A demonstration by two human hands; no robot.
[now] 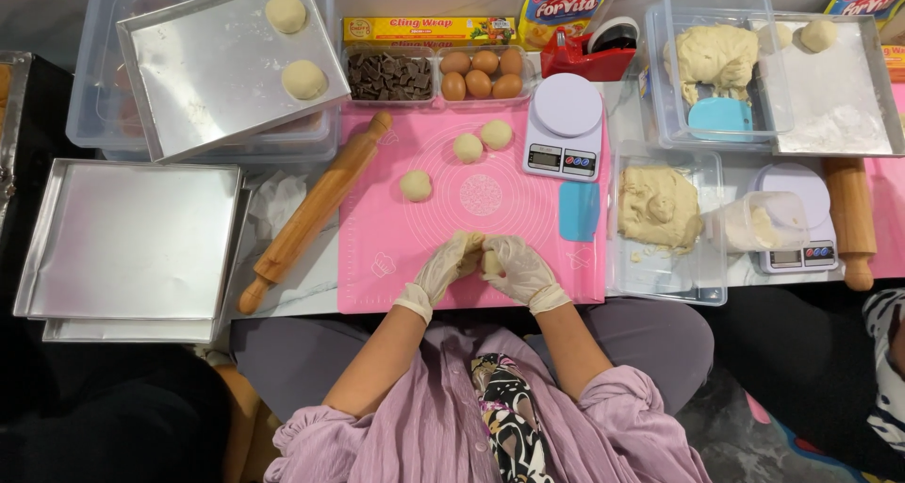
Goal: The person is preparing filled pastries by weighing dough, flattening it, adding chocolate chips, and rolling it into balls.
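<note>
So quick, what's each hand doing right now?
Left hand: closed around the dough piece, over the pink mat.
Right hand: closed on the same dough piece, pressed against the left.

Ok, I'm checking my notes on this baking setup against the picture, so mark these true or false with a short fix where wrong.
1. Both gloved hands, left hand and right hand, hold a piece of dough over the pink mat. True.
2. Three dough balls lie loose on the mat. True.
3. The rolling pin lies on the scale. False: it lies at the mat's left edge, and the white scale is bare.
4. The tilted metal tray holds five dough balls. False: two.
5. Brown eggs sit beside the chocolate pieces. True.
</note>
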